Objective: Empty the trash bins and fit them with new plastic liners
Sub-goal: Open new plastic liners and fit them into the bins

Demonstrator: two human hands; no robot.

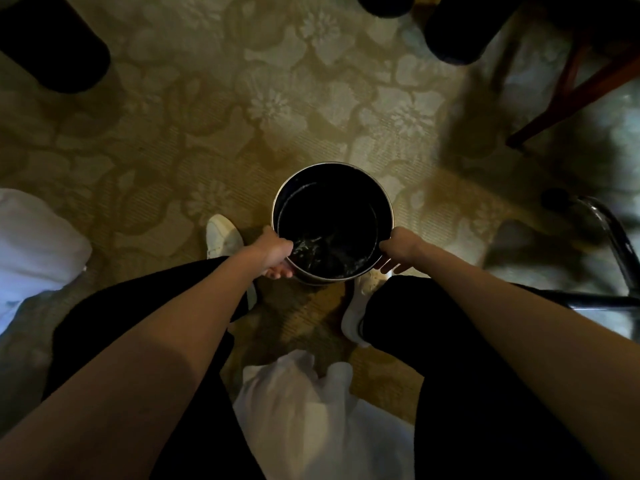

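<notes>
A round metal trash bin [346, 167] stands upright on the patterned carpet between my feet. A black plastic liner [329, 233] lies inside it, glossy and crumpled near the front. My left hand [275, 252] grips the bin's left rim with fingers curled over the edge. My right hand [398, 249] holds the right rim, fingers spread down the outside wall. I cannot tell whether the hands also pinch the liner's edge.
A white plastic bag [311, 420] lies on the floor between my legs. White fabric [31, 247] sits at the left edge. Dark round furniture legs [59, 46] stand at the back, wooden chair legs [571, 88] at the upper right, a chrome tube frame [609, 233] at right.
</notes>
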